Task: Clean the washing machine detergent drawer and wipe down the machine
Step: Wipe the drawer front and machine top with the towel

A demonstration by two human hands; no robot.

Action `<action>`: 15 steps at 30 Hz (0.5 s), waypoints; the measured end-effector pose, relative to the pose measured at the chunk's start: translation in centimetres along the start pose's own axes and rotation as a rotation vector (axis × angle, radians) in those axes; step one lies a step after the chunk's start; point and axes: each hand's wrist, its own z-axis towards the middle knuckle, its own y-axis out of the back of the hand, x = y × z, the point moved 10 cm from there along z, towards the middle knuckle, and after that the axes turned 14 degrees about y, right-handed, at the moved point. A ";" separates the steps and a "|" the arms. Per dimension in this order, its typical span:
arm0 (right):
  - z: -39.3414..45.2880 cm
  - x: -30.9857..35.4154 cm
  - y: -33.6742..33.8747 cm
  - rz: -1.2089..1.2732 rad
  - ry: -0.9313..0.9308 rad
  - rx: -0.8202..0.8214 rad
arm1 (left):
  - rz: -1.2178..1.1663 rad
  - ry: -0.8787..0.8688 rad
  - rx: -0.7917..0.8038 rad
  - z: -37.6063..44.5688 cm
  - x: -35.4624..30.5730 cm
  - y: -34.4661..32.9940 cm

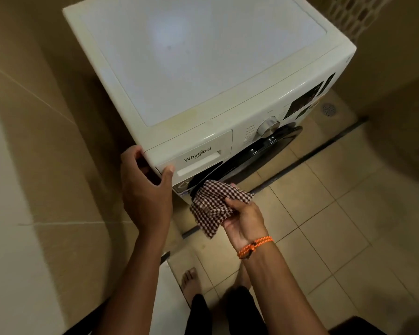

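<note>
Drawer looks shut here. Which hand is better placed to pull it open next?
Left, probably. The left hand already grips the machine's corner beside the drawer, thumb on its front. The right hand holds the cloth lower down.

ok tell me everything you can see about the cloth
The cloth is a small woven rag in a dark brown and white check, soft and crumpled. The right hand grips it in front of the washing machine, below the detergent drawer. Its upper edge overlaps the dark door rim; the lower corner hangs free.
</note>
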 end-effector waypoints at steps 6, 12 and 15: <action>-1.2 8.8 -4.4 -0.315 0.642 0.082 | -0.101 0.015 0.039 0.0 0.5 -0.5; -0.7 7.8 -10.8 -0.465 0.781 0.073 | -0.231 0.090 0.055 -0.2 0.9 -0.2; -0.8 5.7 -15.1 -0.706 0.957 0.164 | -0.451 0.210 0.067 0.5 3.1 0.0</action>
